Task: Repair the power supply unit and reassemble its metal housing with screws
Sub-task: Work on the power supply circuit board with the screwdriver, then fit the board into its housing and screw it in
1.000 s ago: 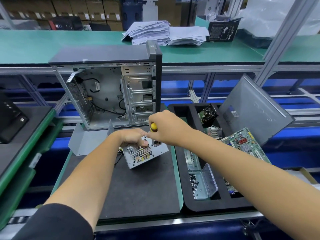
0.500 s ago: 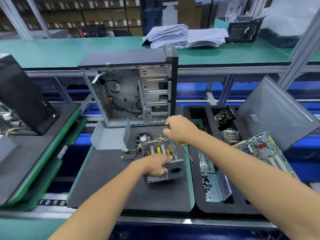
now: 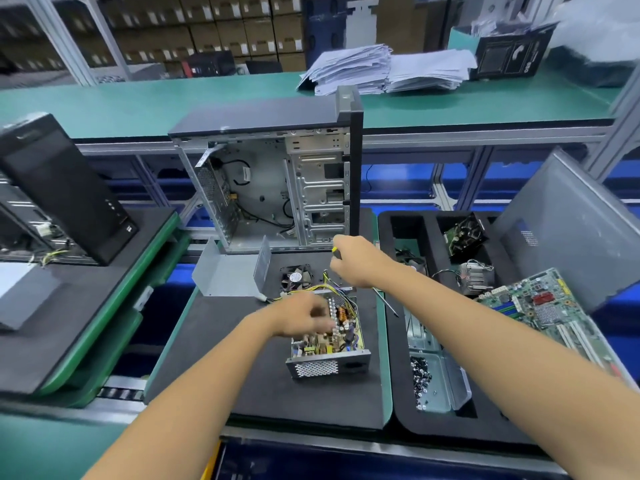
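Right now, from the head view, I see the power supply unit [image 3: 329, 336] lying open-topped on the black mat [image 3: 277, 393], long axis running away from me, vented end facing me. My left hand [image 3: 304, 315] is blurred over its circuit board; its grip I cannot tell. My right hand [image 3: 356, 261] clasps the screwdriver [image 3: 384, 301], tip pointing down-right.

Electronics repair and assembly workshop. Indicators: a green-surfaced tabletop [image 3: 145, 102] on aluminium framing; black foam work mats [image 3: 277, 393]; an opened computer case [image 3: 277, 188] standing on the line; a compartmented foam tray [image 3: 401, 393] holding loose screws [image 3: 419, 379], a motherboard [image 3: 540, 306] and a heatsink; stacked paperwork [image 3: 384, 69]; shelves of cardboard cartons [image 3: 214, 32] at the rear.
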A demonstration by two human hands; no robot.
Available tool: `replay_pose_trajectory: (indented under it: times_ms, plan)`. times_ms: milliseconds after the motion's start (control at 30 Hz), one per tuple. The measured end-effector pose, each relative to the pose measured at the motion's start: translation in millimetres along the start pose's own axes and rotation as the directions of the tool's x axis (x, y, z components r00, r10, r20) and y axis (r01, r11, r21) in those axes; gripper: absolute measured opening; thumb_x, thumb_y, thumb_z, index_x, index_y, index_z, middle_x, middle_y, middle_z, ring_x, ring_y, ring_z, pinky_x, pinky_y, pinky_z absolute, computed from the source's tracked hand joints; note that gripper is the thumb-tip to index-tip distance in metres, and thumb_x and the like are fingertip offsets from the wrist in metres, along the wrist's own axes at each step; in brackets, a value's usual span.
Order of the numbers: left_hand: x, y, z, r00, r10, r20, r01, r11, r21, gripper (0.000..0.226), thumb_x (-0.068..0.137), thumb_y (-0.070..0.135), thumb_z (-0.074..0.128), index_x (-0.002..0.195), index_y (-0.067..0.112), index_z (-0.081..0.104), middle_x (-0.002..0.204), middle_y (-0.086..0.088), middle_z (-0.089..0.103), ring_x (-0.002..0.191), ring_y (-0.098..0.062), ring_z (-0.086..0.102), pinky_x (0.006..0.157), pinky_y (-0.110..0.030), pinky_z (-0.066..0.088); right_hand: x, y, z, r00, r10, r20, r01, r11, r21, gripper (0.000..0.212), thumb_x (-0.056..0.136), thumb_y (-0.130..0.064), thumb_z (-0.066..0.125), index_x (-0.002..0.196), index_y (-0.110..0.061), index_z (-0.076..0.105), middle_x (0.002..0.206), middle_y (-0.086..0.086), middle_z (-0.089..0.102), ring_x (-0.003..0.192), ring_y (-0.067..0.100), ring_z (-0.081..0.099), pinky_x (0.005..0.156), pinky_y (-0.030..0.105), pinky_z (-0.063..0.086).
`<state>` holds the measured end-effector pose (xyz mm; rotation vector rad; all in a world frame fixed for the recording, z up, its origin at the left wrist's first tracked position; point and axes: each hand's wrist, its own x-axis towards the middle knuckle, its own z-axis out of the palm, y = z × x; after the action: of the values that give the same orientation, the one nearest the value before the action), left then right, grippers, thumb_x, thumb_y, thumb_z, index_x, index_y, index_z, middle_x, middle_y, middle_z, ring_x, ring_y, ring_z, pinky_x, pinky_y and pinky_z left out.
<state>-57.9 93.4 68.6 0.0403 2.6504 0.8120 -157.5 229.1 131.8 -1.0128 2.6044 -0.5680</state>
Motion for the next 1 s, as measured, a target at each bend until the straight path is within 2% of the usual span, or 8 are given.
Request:
replay_pose_trajectory:
  times_ms: [100, 233, 400, 500, 600, 767, 867, 1000]
  plan:
    - [6.7, -16.4, -26.0, 0.958, -0.055, -0.282, 0.061, 0.998, 0.011, 0.026, 0.092, 0.029, 0.054, 0.069, 0.017, 0.057, 0.070, 0.001, 0.067, 0.068, -0.015, 0.062, 0.059, -0.027, 0.049, 15.7, -2.7, 5.4, 0.999, -0.019, 0.050, 0.018, 0.999, 0.026, 0.009, 0.098, -0.018, 0.045, 0.091, -0.013, 0.043, 0.086, 0.006, 0.053, 0.064, 0.020, 0.046, 0.053, 0.032, 0.036]
    - [29.8, -51.2, -46.3, 0.924, -0.106, -0.367, 0.158, 0.981, 0.114, 0.012, 0.091, 0.023, 0.052, 0.081, 0.021, 0.058, 0.084, 0.002, 0.066, 0.083, -0.021, 0.060, 0.073, -0.036, 0.050, 45.2, -3.7, 12.5, 0.995, 0.006, 0.101, -0.004, 1.000, -0.018, 0.011, 0.092, -0.010, 0.050, 0.096, -0.010, 0.060, 0.103, 0.010, 0.063, 0.085, 0.026, 0.059, 0.072, 0.037, 0.051]
    - [67.7, -89.3, -54.9, 0.944, -0.141, -0.298, 0.195, 0.968, 0.159, 0.003, 0.087, 0.018, 0.055, 0.090, 0.018, 0.054, 0.103, -0.004, 0.062, 0.095, -0.024, 0.057, 0.077, -0.035, 0.048, 88.6, 4.9, 15.3, 0.970, 0.177, 0.167, -0.158, 0.980, -0.118, 0.026, 0.089, -0.005, 0.049, 0.105, 0.008, 0.065, 0.108, 0.027, 0.066, 0.084, 0.036, 0.064, 0.072, 0.044, 0.053]
    - [90.2, -102.2, -60.3, 0.968, -0.131, -0.216, 0.186, 0.948, 0.258, 0.031, 0.086, 0.025, 0.061, 0.112, 0.011, 0.052, 0.119, -0.010, 0.053, 0.110, -0.028, 0.051, 0.088, -0.040, 0.047, 99.8, 8.6, 18.4, 0.936, 0.231, 0.267, -0.178, 0.962, -0.207, 0.031, 0.094, -0.017, 0.053, 0.104, 0.009, 0.066, 0.102, 0.026, 0.068, 0.078, 0.031, 0.063, 0.068, 0.042, 0.052]
    - [107.4, -109.6, -59.5, 0.981, -0.138, -0.136, 0.178, 0.920, 0.350, 0.053, 0.082, 0.034, 0.067, 0.125, 0.012, 0.045, 0.128, -0.009, 0.047, 0.118, -0.029, 0.046, 0.094, -0.043, 0.044, 100.5, 10.9, 31.7, 0.870, 0.267, 0.415, -0.152, 0.945, -0.289, 0.042, 0.098, -0.038, 0.049, 0.079, -0.002, 0.061, 0.068, 0.015, 0.057, 0.055, 0.024, 0.049, 0.048, 0.026, 0.036]
    - [128.9, -122.6, -54.9, 0.977, -0.209, 0.053, 0.172, 0.904, 0.390, 0.077, 0.072, 0.047, 0.078, 0.129, 0.014, 0.039, 0.134, -0.007, 0.047, 0.123, -0.030, 0.046, 0.096, -0.044, 0.036, 114.7, 15.1, 45.1, 0.843, 0.275, 0.463, -0.206, 0.959, -0.195, 0.048, 0.096, -0.045, 0.050, 0.078, -0.002, 0.058, 0.062, 0.009, 0.056, 0.050, 0.022, 0.054, 0.054, 0.026, 0.043]
    - [136.2, -128.2, -54.1, 0.975, -0.210, 0.078, 0.169, 0.918, 0.358, 0.076, 0.072, 0.047, 0.078, 0.130, 0.014, 0.040, 0.131, -0.007, 0.046, 0.121, -0.029, 0.047, 0.096, -0.043, 0.035, 120.5, 13.3, 50.0, 0.816, 0.269, 0.512, -0.208, 0.962, -0.174, 0.036, 0.091, -0.032, 0.059, 0.093, 0.003, 0.067, 0.079, 0.012, 0.069, 0.048, 0.020, 0.055, 0.045, 0.021, 0.044]
    - [136.3, -126.2, -52.7, 0.983, -0.179, 0.046, 0.146, 0.902, 0.407, 0.072, 0.069, 0.047, 0.079, 0.124, 0.015, 0.045, 0.123, -0.006, 0.047, 0.116, -0.029, 0.048, 0.094, -0.044, 0.037, 122.8, 7.6, 59.7, 0.792, 0.266, 0.549, -0.184, 0.962, -0.201, 0.024, 0.083, -0.009, 0.054, 0.096, 0.003, 0.069, 0.070, 0.015, 0.063, 0.046, 0.023, 0.053, 0.045, 0.021, 0.041]
